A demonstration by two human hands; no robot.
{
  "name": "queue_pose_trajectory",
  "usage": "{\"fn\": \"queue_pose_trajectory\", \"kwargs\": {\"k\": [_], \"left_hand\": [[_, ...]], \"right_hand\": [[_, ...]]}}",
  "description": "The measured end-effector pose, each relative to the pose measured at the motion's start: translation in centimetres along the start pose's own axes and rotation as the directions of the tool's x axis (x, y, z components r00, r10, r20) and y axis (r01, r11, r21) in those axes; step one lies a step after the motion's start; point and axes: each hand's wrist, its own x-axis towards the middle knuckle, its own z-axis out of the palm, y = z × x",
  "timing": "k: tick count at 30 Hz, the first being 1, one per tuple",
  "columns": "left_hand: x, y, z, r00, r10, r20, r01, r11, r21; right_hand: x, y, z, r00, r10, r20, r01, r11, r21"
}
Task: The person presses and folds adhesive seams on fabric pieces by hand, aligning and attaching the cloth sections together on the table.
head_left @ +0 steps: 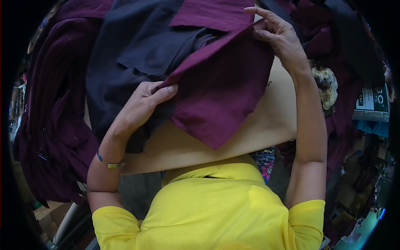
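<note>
A maroon fabric piece (225, 91) is stretched between my two hands, its upper edge running slantwise and its lower corner hanging over the board. My left hand (146, 100) pinches the edge at the lower left, thumb on top. At the upper right, my right hand (279, 37) grips the other end of that edge between thumb and fingers, with the index finger extended. Beneath and behind lies dark navy cloth (141, 54). Another maroon panel (212, 14) rests on the navy cloth near the top.
A tan board (275, 108) with a curved front edge sits close to my body. Maroon cloth (54, 104) hangs in folds at the left. On the right are more dark cloth, a pale crumpled bundle (325, 85) and a green-and-white labelled container (371, 100).
</note>
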Motion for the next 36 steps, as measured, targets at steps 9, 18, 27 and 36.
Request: {"fn": "queue_pose_trajectory", "kwargs": {"k": [9,18,27,36], "left_hand": [[-0.1,-0.7,-0.9,0.996,-0.06,-0.059,0.068,0.988,0.141],[0.7,4.0,4.6,0.677,0.736,-0.011,-0.219,0.216,0.952],[6.3,5.3,4.8,0.931,0.364,0.02,-0.362,0.929,-0.082],[6.8,4.1,3.8,0.958,0.273,0.083,-0.199,0.848,-0.491]], "right_hand": [[0.0,1.9,0.3,0.987,0.14,0.082,-0.152,0.975,0.161],[-2.3,-2.7,2.0,0.973,-0.03,0.228,-0.042,0.951,0.307],[-4.2,-4.1,2.4,0.966,-0.113,0.234,0.057,0.971,0.232],[-4.6,-2.1,3.4,0.988,-0.125,0.088,0.094,0.951,0.295]]}}
